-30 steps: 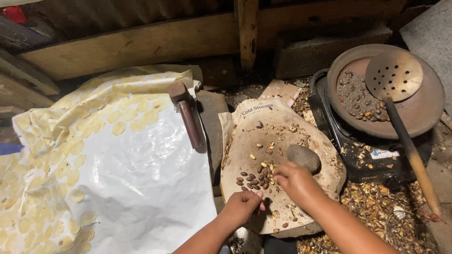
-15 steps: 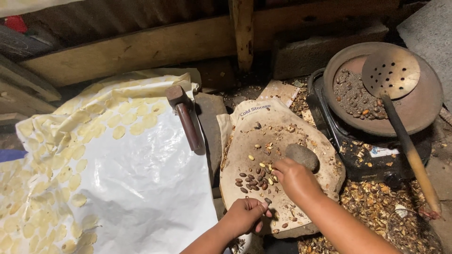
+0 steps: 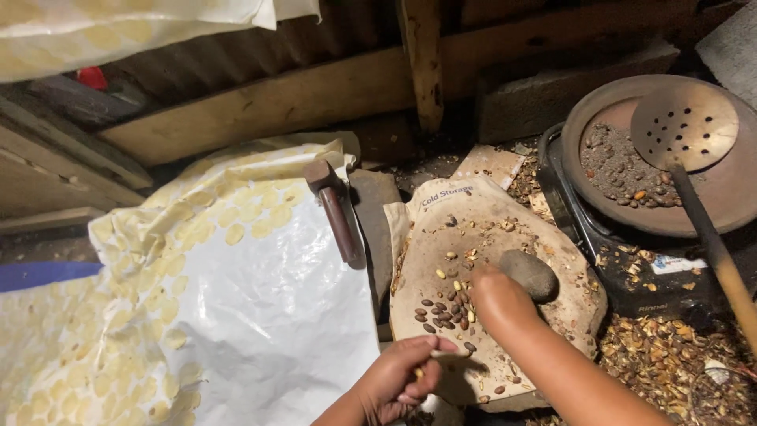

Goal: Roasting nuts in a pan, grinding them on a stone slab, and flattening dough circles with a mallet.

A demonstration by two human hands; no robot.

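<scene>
While dark seeds (image 3: 443,314) lie heaped on paper-covered slab (image 3: 505,237), right hand (image 3: 497,298) rests on pile, fingers curled down, grip hidden. Left hand (image 3: 398,379) hovers near slab's front edge, fingertips pinched on small pale kernel. Rounded stone (image 3: 530,274) just beside right hand. Wooden mallet (image 3: 335,209) left of slab, on white sheet (image 3: 260,315). Pan (image 3: 583,134) with perforated ladle (image 3: 684,126) beyond.

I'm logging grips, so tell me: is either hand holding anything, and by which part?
The left hand pinches a small seed, whole, between its fingers. The right hand rests on the seeds; whether it grips any cannot be told.
</scene>
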